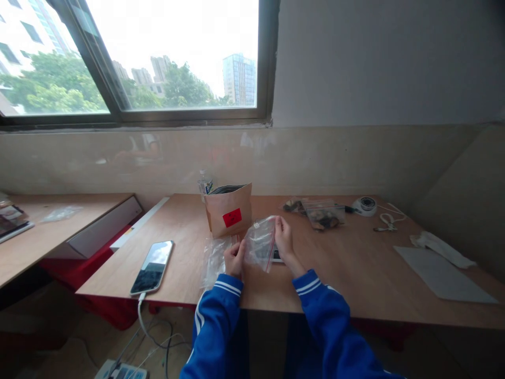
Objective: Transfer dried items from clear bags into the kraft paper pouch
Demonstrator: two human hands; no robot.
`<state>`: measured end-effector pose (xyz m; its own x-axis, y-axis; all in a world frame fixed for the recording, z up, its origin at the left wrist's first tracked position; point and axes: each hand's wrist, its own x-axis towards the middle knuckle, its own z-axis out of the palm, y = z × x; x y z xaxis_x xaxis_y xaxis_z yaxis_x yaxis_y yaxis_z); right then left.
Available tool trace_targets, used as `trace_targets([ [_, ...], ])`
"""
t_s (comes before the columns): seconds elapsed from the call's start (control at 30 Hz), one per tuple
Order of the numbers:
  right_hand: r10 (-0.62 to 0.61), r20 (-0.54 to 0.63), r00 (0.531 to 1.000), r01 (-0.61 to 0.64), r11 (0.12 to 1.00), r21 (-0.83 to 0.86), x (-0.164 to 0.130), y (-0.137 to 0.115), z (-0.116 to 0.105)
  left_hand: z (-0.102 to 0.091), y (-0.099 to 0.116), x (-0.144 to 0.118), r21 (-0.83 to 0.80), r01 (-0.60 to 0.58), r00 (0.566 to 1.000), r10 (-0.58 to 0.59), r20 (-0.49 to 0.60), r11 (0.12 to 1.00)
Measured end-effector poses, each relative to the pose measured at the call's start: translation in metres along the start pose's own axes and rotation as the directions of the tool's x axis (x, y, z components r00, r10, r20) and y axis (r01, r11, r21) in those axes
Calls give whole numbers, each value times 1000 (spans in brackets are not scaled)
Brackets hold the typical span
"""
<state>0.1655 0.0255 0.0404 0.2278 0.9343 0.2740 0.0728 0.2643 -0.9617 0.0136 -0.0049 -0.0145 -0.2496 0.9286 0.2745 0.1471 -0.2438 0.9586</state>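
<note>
Between my two hands is a clear zip bag (259, 245) with a red seal strip, held above the table. My left hand (234, 259) pinches its left edge. Fingers of my right hand (284, 239) grip it near the red strip on the other side. Nothing can be made out inside the bag. Behind it a dark, light-edged flat object (276, 256) is partly hidden on the table. More clear zip bags (215, 260) lie by my left hand. Just beyond stands a brown paper pouch (226, 213) with a red label, its top open.
A phone (153, 267) with a cable plugged in lies at the left. Filled zip bags (324, 215) and a white dome-shaped device (365, 206) with a cable sit at the back right. A bottle (204, 184) stands behind the pouch. A grey sheet (444, 275) and white cloth (442, 248) lie far right.
</note>
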Motion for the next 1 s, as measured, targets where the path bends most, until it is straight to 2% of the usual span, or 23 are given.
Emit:
trace_targets([
  [0.1, -110, -97, 989, 98, 987, -128, -5, 12, -3, 1, 0, -2, 32, -54, 998, 54, -25, 998],
  [0.23, -93, -199, 975, 66, 988, -139, -11, 19, -10, 0, 3, -3, -11, -26, 999, 25, -26, 1000],
  [0.27, -70, -220, 973, 43, 991, -128, -12, 18, -12, 1, 8, -2, -45, 6, 1000, -6, 7, 999],
  [0.33, -19, -210, 978, -2, 995, -101, -15, 14, -14, 5, 22, 2, -121, 89, 987, -72, 141, 989],
  [0.4, -5, -136, 991, -7, 996, -85, -20, 9, -14, 13, 38, 6, -198, 204, 934, -130, 332, 959],
  [0.5, -50, -64, 997, 44, 995, -87, -24, 7, -11, 27, 56, 14, -206, 262, 903, -164, 398, 943],
  [0.57, -34, 0, 999, 34, 995, -95, -23, 11, -14, 29, 60, 19, -210, 257, 917, -170, 360, 943],
  [0.6, -7, 65, 998, 14, 994, -108, -21, 16, -18, 26, 61, 21, -207, 238, 936, -167, 308, 949],
  [0.63, 13, 142, 990, 6, 991, -136, -17, 22, -25, 21, 61, 24, -196, 211, 956, -161, 244, 958],
  [0.7, -17, 230, 973, 74, 968, -238, -5, 36, -45, 2, 61, 30, -141, 159, 986, -148, 83, 977],
  [0.73, -99, 197, 975, 159, 934, -319, 2, 44, -57, -10, 60, 34, -115, 160, 987, -155, 47, 981],
  [0.77, -223, 83, 971, 237, 878, -415, 11, 53, -71, -22, 59, 37, -81, 167, 985, -163, 53, 983],
  [0.8, -325, -13, 946, 275, 821, -501, 20, 61, -85, -35, 57, 40, -36, 173, 984, -171, 50, 984],
  [0.83, -390, -50, 919, 296, 769, -566, 29, 70, -99, -46, 53, 42, 15, 177, 984, -178, 31, 984],
  [0.9, -463, -79, 883, 294, 677, -675, 46, 87, -121, -64, 45, 45, 213, 218, 976, -219, -21, 952],
  [0.97, -481, -70, 874, 267, 596, -758, 59, 103, -135, -73, 36, 45, 465, 257, 966, -220, -134, 847],
  [1.0, -483, -72, 873, 246, 563, -789, 65, 110, -140, -74, 34, 43, 568, 260, 964, -176, -198, 781],
])
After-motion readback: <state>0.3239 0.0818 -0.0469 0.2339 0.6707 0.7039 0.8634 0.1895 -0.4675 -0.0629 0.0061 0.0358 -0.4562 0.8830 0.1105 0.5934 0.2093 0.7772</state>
